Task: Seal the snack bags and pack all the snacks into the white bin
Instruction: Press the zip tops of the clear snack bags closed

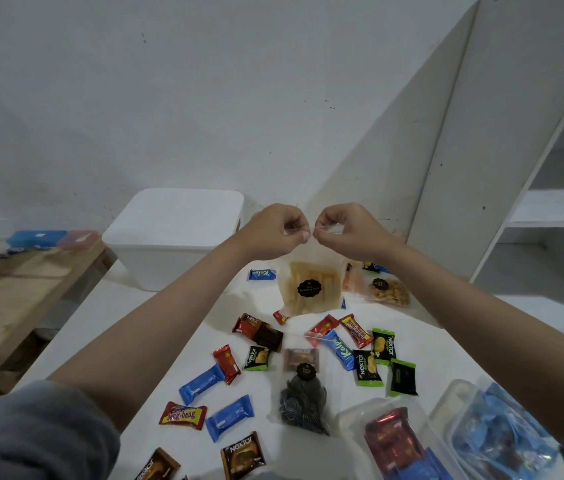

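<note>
The clear snack bag of pale yellow sticks point(310, 289) stands upright on the white table point(128, 306), just right of the white bin point(173, 237), whose lid is on. Both hands meet at the bag's top edge: the left hand point(275, 230) and the right hand point(344, 228) each have fingers curled and thumb and forefinger pinched on the strip, fingertips nearly touching at the middle. This looks like the sealing step, caught at the centre of the zip. To do it well, the pinch should probably travel outward from the middle to each corner with steady pressure, the two lips kept aligned and air let out first, then the far ends checked, since corners are where such seals tend to stay open. Whether the strip is already closed under the fingers cannot be told. Just behind on the right lies a second clear bag of nuts point(386, 292), and nearer the camera a bag of dark spiral snacks point(303, 400). Around these are scattered small wrapped snacks, among them a Beng-Beng bar point(183, 415) and a green Nextar packet point(383, 345), none yet in the bin. Two clear plastic containers point(412, 441) of wrapped bars sit at the near right edge.
</note>
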The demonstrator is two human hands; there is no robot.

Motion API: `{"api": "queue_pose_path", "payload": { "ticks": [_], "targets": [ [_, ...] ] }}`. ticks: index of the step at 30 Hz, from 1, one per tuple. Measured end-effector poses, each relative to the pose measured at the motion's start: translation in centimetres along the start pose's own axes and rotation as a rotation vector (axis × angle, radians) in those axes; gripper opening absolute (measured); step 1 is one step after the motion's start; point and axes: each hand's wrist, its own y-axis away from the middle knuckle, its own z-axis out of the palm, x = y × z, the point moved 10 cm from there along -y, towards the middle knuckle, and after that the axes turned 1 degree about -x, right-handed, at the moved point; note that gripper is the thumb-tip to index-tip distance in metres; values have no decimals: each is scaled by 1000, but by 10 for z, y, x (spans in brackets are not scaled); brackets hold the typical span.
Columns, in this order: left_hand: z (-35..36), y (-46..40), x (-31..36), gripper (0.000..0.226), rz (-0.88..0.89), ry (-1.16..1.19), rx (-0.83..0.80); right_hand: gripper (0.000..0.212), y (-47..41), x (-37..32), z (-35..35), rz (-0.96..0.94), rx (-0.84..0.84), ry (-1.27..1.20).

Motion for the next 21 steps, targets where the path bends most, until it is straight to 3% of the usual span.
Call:
{"api": "queue_pose_path", "payload": {
  "ticks": [5,14,21],
  "targets": [
    [2,1,-5,3,-41,-95,-84,8,4,4,3,13,-12,-30],
    [-5,8,-28,24,-100,-61,50,18,10,21,-10,51,28,-56],
    [-3,6,-13,7,-56,-155,63,12,11,18,-13,7,58,5]
  ]
}}
